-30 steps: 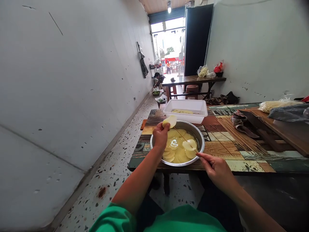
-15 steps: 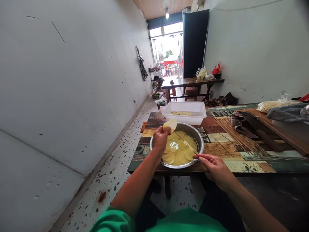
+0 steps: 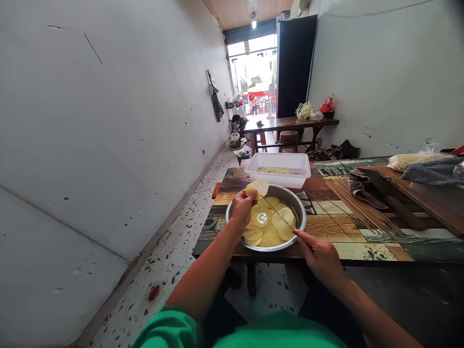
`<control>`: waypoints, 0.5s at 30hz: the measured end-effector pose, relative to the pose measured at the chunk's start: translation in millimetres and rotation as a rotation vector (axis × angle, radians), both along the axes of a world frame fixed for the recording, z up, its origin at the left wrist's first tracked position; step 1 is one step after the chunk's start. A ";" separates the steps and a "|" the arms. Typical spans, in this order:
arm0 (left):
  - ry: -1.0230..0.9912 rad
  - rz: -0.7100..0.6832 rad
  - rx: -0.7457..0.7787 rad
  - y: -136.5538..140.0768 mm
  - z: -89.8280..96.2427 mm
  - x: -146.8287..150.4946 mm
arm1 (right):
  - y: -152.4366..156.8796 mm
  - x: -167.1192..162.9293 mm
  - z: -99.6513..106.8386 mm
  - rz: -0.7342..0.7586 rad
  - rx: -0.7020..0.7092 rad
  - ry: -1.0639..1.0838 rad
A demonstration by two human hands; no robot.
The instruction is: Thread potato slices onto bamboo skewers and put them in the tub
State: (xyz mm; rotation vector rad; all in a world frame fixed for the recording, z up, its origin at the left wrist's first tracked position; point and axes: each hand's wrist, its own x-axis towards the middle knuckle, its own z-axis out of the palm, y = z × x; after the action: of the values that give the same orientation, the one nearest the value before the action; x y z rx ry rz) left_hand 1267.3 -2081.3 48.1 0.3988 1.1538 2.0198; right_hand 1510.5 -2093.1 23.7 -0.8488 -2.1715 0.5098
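Pinched in my left hand (image 3: 242,205) is a thin pale potato slice (image 3: 258,187), held above the far left rim of a round metal basin (image 3: 303,217). My right hand (image 3: 321,252) is closed on the near end of a thin wooden skewer (image 3: 271,206), which slants up left to the held slice. Another potato slice (image 3: 283,218) is threaded partway along the skewer. Below, many potato slices (image 3: 259,237) lie in water in the basin. Whether the tip has passed through the held slice, I cannot tell.
Behind the basin stands a white plastic tub (image 3: 277,180) with some slices inside. Loose skewers (image 3: 357,205) lie to the right, beside a dark knife-like blade (image 3: 402,208) and a wooden board (image 3: 431,203). A person (image 3: 239,125) crouches by the left wall near the doorway.
The slice threaded on the skewer has turned from nearly edge-on to showing its broad face. Both hands keep almost the same places and holds.
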 end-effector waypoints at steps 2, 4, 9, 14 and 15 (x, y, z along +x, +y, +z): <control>-0.072 -0.065 -0.008 -0.1 4.2 -2.9 | 3.8 1.6 0.9 0.032 -0.056 0.043; -0.127 -0.128 -0.013 -0.5 9.1 -5.6 | 7.3 3.6 1.7 0.049 -0.105 0.071; -0.207 -0.185 -0.035 -2.8 19.1 -9.2 | 11.2 9.2 0.5 0.069 -0.176 0.076; -0.188 -0.228 -0.048 -5.6 22.7 -9.2 | 8.0 11.7 8.2 0.103 -0.223 -0.020; -0.187 -0.248 -0.049 -6.1 23.6 -9.0 | 7.4 12.1 10.9 0.125 -0.238 -0.056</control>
State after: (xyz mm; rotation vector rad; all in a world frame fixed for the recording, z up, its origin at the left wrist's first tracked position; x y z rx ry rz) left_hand 1258.3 -2087.4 71.7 0.3056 0.9853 1.7696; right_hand 1522.6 -2085.7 34.6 -0.8646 -2.2552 0.8297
